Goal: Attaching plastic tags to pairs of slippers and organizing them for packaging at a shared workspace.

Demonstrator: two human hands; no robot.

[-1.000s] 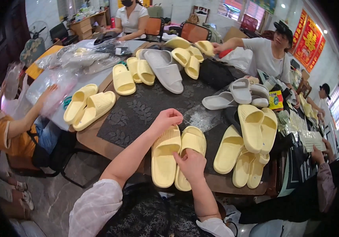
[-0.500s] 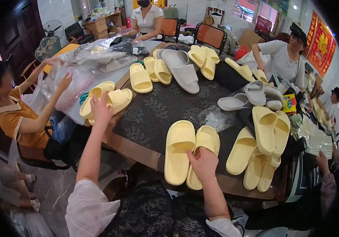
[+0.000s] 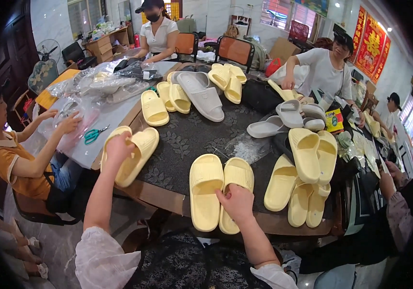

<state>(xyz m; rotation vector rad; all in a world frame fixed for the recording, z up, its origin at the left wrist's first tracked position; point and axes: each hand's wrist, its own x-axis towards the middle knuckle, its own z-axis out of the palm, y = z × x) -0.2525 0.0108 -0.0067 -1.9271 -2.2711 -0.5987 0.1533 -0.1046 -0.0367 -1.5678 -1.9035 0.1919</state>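
A pair of pale yellow foam slippers (image 3: 205, 190) lies side by side on the dark patterned table (image 3: 187, 139) right in front of me. My right hand (image 3: 237, 203) rests on the near end of the right slipper of that pair. My left hand (image 3: 118, 147) reaches out to the left and grips a second pair of yellow slippers (image 3: 136, 155) at the table's left edge.
More yellow slippers (image 3: 305, 168) are piled at the right, others and grey ones (image 3: 201, 95) further back. Clear plastic bags (image 3: 98, 84) and green scissors (image 3: 92, 136) lie at the left by a seated person in orange (image 3: 16, 154). Other people sit around the table.
My left hand left the near pair, swung out to the left and took hold of the pair at the table's left edge. My right hand stayed on the near pair.
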